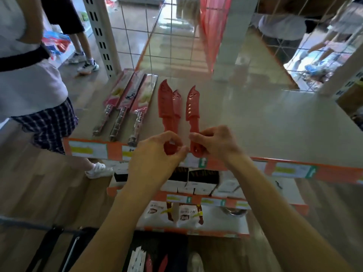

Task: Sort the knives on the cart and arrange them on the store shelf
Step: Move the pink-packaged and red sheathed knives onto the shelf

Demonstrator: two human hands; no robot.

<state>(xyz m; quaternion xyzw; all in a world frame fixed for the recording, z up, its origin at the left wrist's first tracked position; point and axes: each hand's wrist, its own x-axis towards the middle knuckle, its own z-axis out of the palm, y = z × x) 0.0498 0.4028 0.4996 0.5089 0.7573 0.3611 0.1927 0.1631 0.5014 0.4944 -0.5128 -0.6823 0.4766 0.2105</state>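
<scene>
Store shelving fills your view: a pale top shelf (pixel 265 118) backed by wire grid, more stock on the tiers below, and the cart (pixel 176 250) low at the bottom edge. Three packaged knives (pixel 127 107) lie side by side at the shelf's left. Just right of them sit two overlapped red knives (pixel 169 107), and a single red knife (pixel 192 107) lies near, blades pointing away from you. Your left hand (pixel 157 152) curls round the pair's handles; your right hand (pixel 216 144) pinches the single knife's handle. Those handle ends reach the shelf's front edge, so I judge a careless release could tip one onto the tier below, and the stacked pair may slip askew.
</scene>
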